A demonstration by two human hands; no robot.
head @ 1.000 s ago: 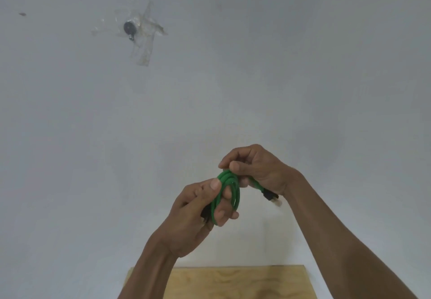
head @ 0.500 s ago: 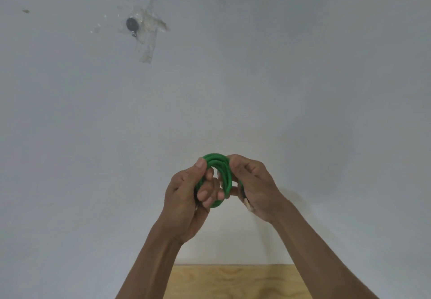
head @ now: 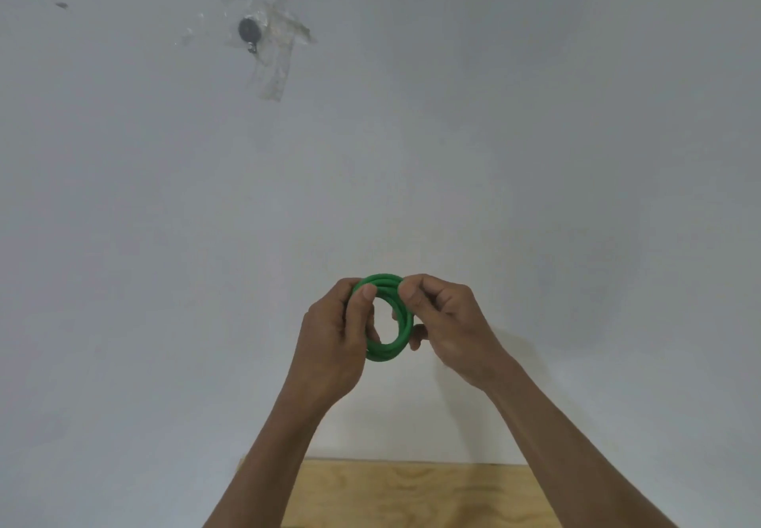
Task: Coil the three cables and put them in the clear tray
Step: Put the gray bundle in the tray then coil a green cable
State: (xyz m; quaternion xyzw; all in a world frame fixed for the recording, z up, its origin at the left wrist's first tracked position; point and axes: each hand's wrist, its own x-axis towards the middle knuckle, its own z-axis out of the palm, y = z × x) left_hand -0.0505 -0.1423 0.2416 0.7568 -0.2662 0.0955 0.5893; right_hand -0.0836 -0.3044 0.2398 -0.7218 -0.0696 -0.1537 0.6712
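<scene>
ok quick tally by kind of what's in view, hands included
hands: 2, left and right, both gripping the cable
green cable: 1, coiled
black disc taped to wall: 1
wooden board: 1
total: 5

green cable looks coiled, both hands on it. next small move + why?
Probably lower the coil toward the wooden table and look down for the tray. The green cable is already wound into stacked loops, the left hand and right hand pinch it on either side, and no clear tray shows in this view.
</scene>
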